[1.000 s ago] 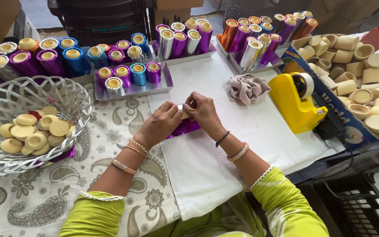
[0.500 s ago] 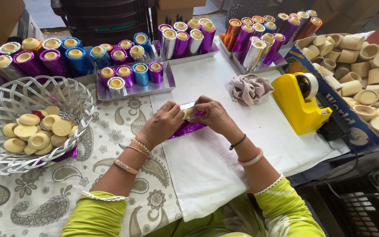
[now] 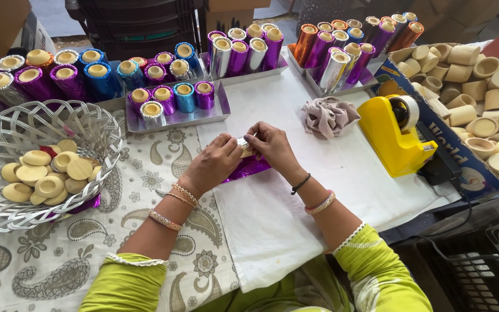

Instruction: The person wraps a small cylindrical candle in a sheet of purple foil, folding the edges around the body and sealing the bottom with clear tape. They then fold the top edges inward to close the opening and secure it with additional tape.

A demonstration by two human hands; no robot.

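Both hands meet over the white cloth (image 3: 295,214) at the middle of the table. The left hand (image 3: 212,164) and the right hand (image 3: 272,147) pinch one small tan cylinder (image 3: 245,145) between their fingertips, fingers closed on it from either side, with a strip of silver foil showing on it. Under the hands lies one sheet of purple foil (image 3: 248,169), flat on the cloth.

To the left stands one white woven basket (image 3: 7,216) holding about a dozen bare tan caps (image 3: 47,186), piled loosely. Behind the hands are three silver trays of foil-wrapped cylinders: the near tray (image 3: 174,118) carries four in front – silver, purple, blue, purple – and more behind; the middle tray (image 3: 244,72) about seven, silver and purple; the right tray (image 3: 342,81) a dozen or so in orange, purple and silver. A further row of wrapped cylinders (image 3: 36,78) stands at far left.

Right of the hands lie one crumpled grey rag (image 3: 327,115) and one yellow tape dispenser (image 3: 391,136) – beside it a cardboard box (image 3: 469,179) heaped with unwrapped tan cylinders, too many to count.
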